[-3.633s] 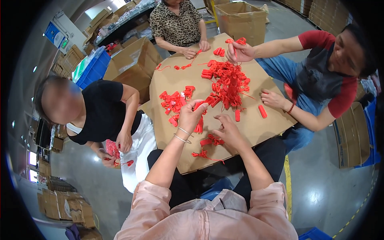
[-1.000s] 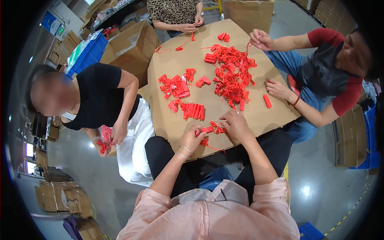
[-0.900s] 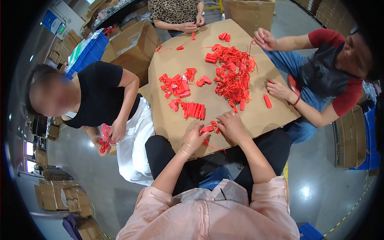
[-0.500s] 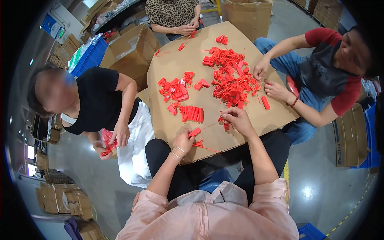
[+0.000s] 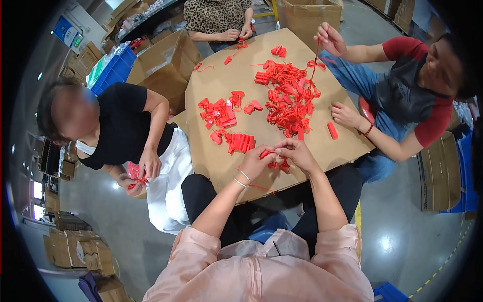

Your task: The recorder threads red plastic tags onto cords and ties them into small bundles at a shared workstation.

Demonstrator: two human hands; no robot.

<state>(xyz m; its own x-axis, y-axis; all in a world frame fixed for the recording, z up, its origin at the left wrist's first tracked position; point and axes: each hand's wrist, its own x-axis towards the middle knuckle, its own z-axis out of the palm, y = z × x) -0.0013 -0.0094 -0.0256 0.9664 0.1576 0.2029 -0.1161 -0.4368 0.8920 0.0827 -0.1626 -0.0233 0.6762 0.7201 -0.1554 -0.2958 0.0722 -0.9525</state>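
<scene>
Just changed: L. hand [image 5: 254, 161] & R. hand [image 5: 297, 153], prev. well apart, now brought together over counter [image 5: 329, 151] nr edge; judged as close finger work at one spot. Red piece [image 5: 266, 153] clenched in L. grip; R. grip set at its end, closure can't be told. Corded bundle [image 5: 285, 165] seen just below, partly hidden. Beyond: row of red pieces [image 5: 242, 143], then tangled pile [image 5: 289, 103], reach obstructed; cord [image 5: 315, 64] raised alongside by co-worker's hand [image 5: 331, 40].

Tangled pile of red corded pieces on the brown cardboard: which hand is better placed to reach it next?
Probably the right hand: it lies just short of the tangled pile, while the left hand is nearer the row of oblong red pieces.
</scene>
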